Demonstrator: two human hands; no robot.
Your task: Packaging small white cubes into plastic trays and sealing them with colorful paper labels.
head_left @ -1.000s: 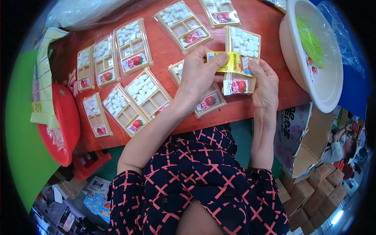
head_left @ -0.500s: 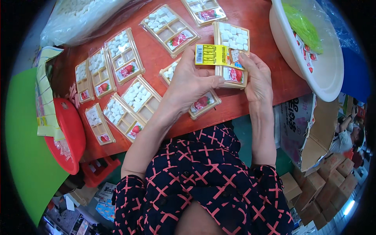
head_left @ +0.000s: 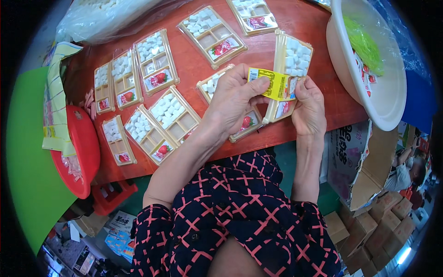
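My left hand (head_left: 233, 99) pinches a yellow printed label (head_left: 270, 83) by its left end. My right hand (head_left: 308, 104) holds the label's right end and steadies a clear plastic tray (head_left: 288, 76) of white cubes beneath it. The label lies across that tray. Another tray with a strawberry picture (head_left: 242, 124) sits partly under my left hand on the red-brown table (head_left: 194, 60).
Several more trays of white cubes (head_left: 168, 113) lie spread over the table. A cream basin (head_left: 369, 69) with a green packet stands at the right, a red bowl (head_left: 78, 152) at the left edge. Cardboard boxes (head_left: 364, 171) stand below right. A large plastic bag (head_left: 110, 16) lies at the back.
Both hands stayed on the label and tray while they shifted slightly toward the table's near edge; the label now sits lower across the tray.
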